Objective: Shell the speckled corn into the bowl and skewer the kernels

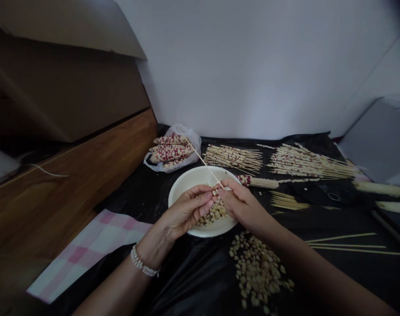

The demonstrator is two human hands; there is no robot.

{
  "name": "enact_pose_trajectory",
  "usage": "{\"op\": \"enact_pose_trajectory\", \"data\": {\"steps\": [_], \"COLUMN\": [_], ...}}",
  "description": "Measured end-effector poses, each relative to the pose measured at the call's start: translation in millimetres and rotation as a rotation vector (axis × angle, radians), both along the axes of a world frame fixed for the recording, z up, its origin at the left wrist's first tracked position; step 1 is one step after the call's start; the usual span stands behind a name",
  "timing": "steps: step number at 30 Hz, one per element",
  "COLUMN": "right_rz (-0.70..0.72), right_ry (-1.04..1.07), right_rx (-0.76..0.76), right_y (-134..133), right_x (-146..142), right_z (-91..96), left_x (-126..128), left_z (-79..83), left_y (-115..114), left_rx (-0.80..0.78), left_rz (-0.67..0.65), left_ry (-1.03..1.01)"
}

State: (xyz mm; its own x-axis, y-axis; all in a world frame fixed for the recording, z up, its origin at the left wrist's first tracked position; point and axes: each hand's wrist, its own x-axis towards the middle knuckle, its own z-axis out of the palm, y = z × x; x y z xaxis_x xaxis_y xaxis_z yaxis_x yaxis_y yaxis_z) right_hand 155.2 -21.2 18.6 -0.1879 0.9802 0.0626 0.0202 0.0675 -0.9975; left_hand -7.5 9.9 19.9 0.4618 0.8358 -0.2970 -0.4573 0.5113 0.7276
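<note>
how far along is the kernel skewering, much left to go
Done: two heaps of filled skewers lie at the back. In hand: the left hand and right hand pinch the lower end of one skewer, its shaft bare, over the white bowl. Left: kernels in the bowl, a loose kernel pile on the black sheet, bare sticks at right, whole cobs in a bag. Likely plenty remains.

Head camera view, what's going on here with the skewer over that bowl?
A person's right hand pinches the lower end of a thin wooden skewer above a white bowl of kernels. The left hand is pinched shut right beside it; what it holds is too small to tell. More loose kernels lie on the black sheet by the right forearm, and threaded skewers lie in bundles behind the bowl.
</note>
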Motion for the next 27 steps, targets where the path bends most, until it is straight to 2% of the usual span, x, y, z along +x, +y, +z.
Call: {"op": "enact_pose_trajectory", "data": {"steps": [4, 9, 17, 25, 27], "right_rz": [-0.048, 0.000, -0.061, -0.130, -0.126], "right_ry": [-0.065, -0.170, -0.463, -0.337, -0.356], "right_rx": [0.027, 0.143, 0.303, 0.237, 0.222], "right_y": [1, 0, -7, 0, 4], "right_x": [2, 1, -1, 1, 8], "right_z": [-2.8, -5.4, 0.1, -0.6, 3.8], "left_x": [1, 2, 3, 3, 0], "left_z": [-0.2, -1.4, 0.1, -1.3, -0.6], "left_y": [1, 1, -2, -3, 0], "left_rx": [0.021, 0.026, 0.064, 0.073, 0.081], "left_rz": [0.016, 0.052, 0.014, -0.007, 0.038], "left_ry": [0.011, 0.044, 0.097, 0.101, 0.099]}}
